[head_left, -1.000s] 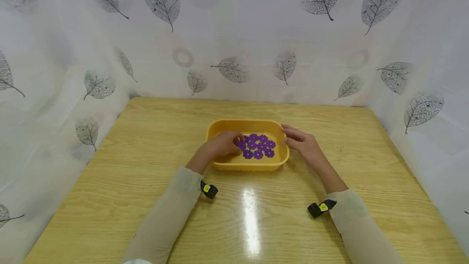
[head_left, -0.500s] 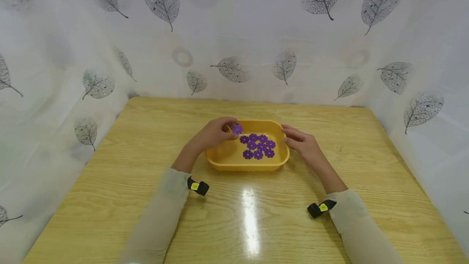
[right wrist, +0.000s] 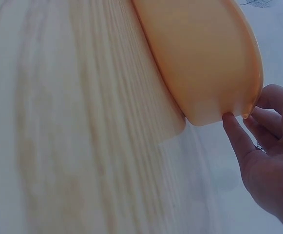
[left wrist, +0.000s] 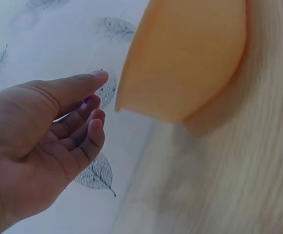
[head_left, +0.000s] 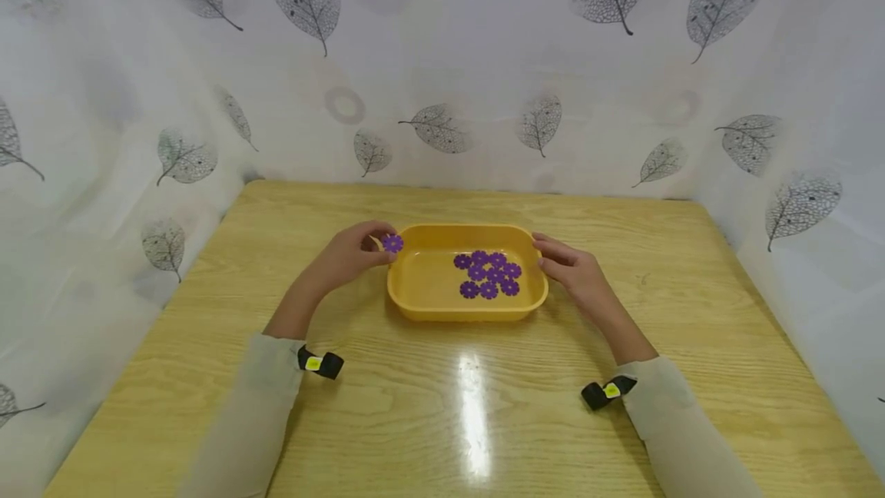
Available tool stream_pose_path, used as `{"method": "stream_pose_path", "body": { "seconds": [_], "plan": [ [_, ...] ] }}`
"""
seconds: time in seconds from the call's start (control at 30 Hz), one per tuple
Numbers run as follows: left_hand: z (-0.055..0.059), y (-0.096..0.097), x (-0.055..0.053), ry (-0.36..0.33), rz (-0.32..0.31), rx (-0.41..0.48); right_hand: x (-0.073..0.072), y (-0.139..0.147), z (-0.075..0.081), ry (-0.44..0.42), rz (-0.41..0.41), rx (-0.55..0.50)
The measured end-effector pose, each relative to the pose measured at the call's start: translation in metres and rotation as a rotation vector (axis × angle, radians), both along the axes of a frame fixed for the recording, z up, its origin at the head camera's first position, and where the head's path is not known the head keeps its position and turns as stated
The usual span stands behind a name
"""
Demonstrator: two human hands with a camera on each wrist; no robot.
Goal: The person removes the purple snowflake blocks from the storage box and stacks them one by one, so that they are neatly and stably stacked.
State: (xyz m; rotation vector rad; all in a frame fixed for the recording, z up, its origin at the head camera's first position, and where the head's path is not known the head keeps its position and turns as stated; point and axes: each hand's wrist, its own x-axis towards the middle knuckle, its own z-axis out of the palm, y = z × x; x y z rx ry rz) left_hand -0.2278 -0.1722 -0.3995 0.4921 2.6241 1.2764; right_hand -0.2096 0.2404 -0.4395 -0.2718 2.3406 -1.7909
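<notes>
My left hand (head_left: pixel 348 256) pinches a purple flower-shaped plastic disc (head_left: pixel 392 243) between thumb and fingers, at the left rim of a yellow plastic basin (head_left: pixel 466 315). In the left wrist view the fingers hide nearly all of that disc; only a purple speck shows. Several more purple discs (head_left: pixel 495 275) lie flat on the basin's floor, grouped toward its right half. At the basin's right end, my right hand (head_left: pixel 574 271) holds the rim. The right wrist view has its thumb (right wrist: pixel 233 127) against the outer wall and the other fingers at the rim.
The basin stands on a wooden table (head_left: pixel 387 406) with light glare in front of it. A white curtain (head_left: pixel 470 44) printed with grey leaves hangs behind and on both sides. Black wrist straps with cameras sit at both sleeve cuffs.
My left hand has lifted a purple disc from among the others and carried it up and left to the basin's left rim. My right hand has stayed at the right end.
</notes>
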Motion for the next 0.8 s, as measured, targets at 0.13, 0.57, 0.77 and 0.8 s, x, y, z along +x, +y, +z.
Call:
{"method": "stream_pose_path", "body": {
  "seconds": [0.13, 0.57, 0.77, 0.8],
  "plan": [
    [-0.006, -0.016, 0.005, -0.011, 0.028, -0.041, 0.001, 0.000, 0.001, -0.001, 0.002, 0.000],
    [-0.029, -0.059, 0.017, -0.060, 0.060, -0.150, 0.002, -0.001, 0.002, 0.009, -0.003, -0.008],
    [-0.037, -0.071, 0.022, -0.086, 0.074, -0.184, 0.003, 0.000, 0.001, 0.017, -0.010, 0.009],
    [-0.037, -0.072, 0.022, -0.087, 0.072, -0.184, 0.003, 0.000, 0.001, 0.016, -0.009, 0.008]
  ]
}}
